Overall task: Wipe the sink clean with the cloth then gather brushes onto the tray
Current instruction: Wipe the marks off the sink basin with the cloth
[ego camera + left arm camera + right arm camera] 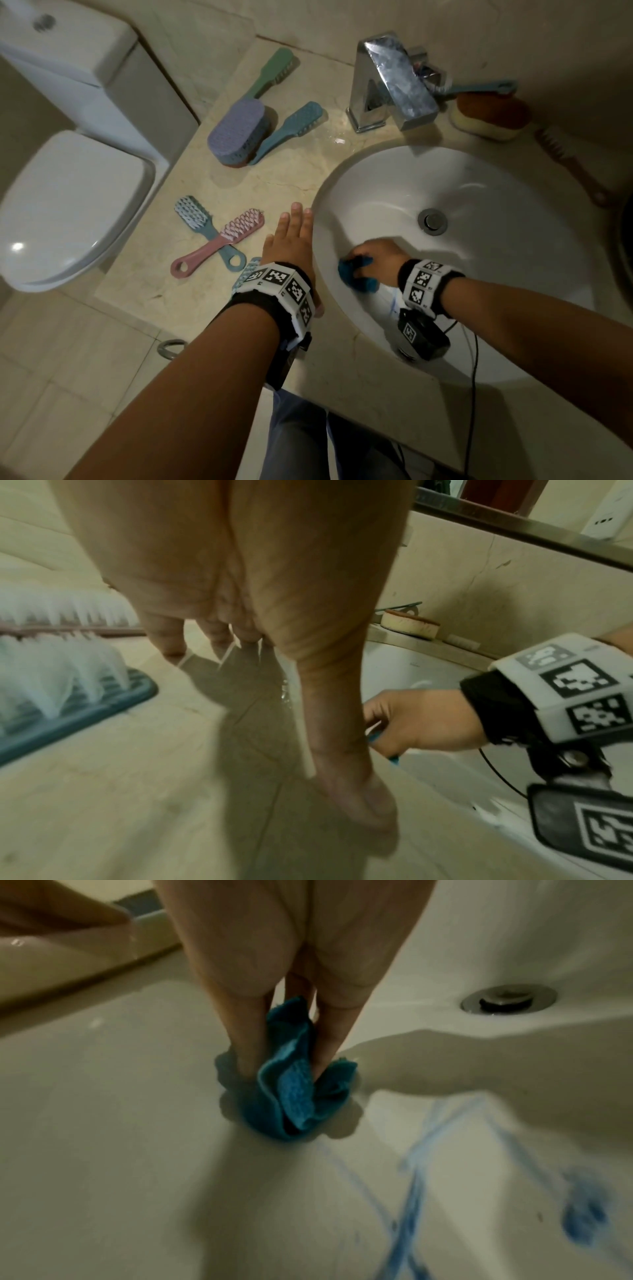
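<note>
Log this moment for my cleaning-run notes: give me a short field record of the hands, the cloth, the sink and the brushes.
right hand: grips the blue cloth, pressing it on the sink wall
left hand: flat on the counter beside the sink rim, holds nothing
sink: blue marks remain near the cloth
brushes: pink brush crossed over a blue brush; others lie farther back on the counter
tray: not seen in any view

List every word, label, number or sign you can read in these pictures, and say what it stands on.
No readable words, brands or numbers.
Left wristband: black-and-white square code markers, patterns only; tiny characters beside them too small to read.
Right wristband: the same markers, no text.
Faint mark on sink wall: too blurred to read.
</note>
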The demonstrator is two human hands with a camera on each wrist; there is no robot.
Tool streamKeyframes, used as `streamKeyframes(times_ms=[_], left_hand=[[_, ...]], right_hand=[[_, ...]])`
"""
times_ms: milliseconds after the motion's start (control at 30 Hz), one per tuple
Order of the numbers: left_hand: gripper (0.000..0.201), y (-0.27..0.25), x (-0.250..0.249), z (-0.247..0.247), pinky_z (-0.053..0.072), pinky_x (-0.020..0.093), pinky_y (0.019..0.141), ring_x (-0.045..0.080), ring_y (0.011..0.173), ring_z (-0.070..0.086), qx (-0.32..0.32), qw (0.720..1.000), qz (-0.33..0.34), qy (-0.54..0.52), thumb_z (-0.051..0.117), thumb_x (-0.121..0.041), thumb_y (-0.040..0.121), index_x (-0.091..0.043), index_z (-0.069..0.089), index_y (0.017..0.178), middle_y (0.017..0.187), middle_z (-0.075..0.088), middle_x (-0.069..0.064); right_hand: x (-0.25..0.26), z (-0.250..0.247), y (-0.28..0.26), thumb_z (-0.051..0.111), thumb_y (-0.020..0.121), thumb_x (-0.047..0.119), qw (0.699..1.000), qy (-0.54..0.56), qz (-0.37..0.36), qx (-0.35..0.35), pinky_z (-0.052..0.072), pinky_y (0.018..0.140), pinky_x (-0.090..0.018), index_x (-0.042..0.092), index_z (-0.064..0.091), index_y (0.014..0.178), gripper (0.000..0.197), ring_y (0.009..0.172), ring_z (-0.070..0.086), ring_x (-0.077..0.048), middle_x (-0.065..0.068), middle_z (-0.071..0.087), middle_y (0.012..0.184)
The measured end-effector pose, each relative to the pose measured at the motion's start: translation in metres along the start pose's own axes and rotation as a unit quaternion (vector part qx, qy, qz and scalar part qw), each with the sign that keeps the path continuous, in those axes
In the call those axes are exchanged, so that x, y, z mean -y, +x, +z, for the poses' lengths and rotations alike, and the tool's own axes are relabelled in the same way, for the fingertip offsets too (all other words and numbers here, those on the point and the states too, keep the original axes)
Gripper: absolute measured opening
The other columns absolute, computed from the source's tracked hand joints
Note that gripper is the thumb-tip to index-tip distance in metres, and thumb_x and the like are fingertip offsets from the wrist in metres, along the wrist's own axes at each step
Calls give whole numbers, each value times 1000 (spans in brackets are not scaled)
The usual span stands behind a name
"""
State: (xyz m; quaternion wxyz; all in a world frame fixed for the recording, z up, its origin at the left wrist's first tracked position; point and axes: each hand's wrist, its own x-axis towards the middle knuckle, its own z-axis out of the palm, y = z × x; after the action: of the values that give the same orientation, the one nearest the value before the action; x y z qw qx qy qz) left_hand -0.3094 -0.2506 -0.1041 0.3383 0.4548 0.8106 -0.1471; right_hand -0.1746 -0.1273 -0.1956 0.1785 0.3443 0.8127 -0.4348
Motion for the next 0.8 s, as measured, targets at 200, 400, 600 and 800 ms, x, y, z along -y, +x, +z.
streamKeyframes(times_ms=[200, 400, 600, 800], left_hand=[[152, 0, -1, 0, 6, 41, 121, 25, 145, -17, -2, 1000, -2, -6, 91, -36, 51, -11, -27, 145, 154, -30, 6], [146, -2, 0, -1, 7, 40, 121, 24, 146, -17, -2, 1000, 2, -20, 89, -32, 56, -12, -25, 145, 154, -30, 5], [138, -3, 0, -1, 8, 40, 121, 23, 146, -16, -11, 999, 4, -31, 86, -27, 63, -12, -24, 146, 154, -29, 5], [135, -5, -2, -2, 7, 41, 118, 24, 146, -16, -11, 999, 2, -37, 84, -25, 66, -13, -23, 146, 154, -29, 5]], right_hand=[[9, -17, -3, 70, 81, 22, 1000, 6, -1, 2, 39, 87, -20, 20, 65, 117, 36, 109, 54, -16, -1, 61, 115], [3, 10, -1, 72, 79, 14, 998, -60, -19, 4, 36, 83, -20, 19, 66, 114, 36, 105, 52, -24, -7, 55, 111], [-16, 0, 3, 67, 84, 20, 995, -93, 7, -24, 32, 87, -19, 22, 63, 121, 38, 111, 49, -22, -8, 56, 113], [-27, 11, -25, 73, 78, 19, 994, -62, -52, 79, 33, 83, -15, 25, 65, 119, 41, 98, 47, -13, 3, 49, 98]])
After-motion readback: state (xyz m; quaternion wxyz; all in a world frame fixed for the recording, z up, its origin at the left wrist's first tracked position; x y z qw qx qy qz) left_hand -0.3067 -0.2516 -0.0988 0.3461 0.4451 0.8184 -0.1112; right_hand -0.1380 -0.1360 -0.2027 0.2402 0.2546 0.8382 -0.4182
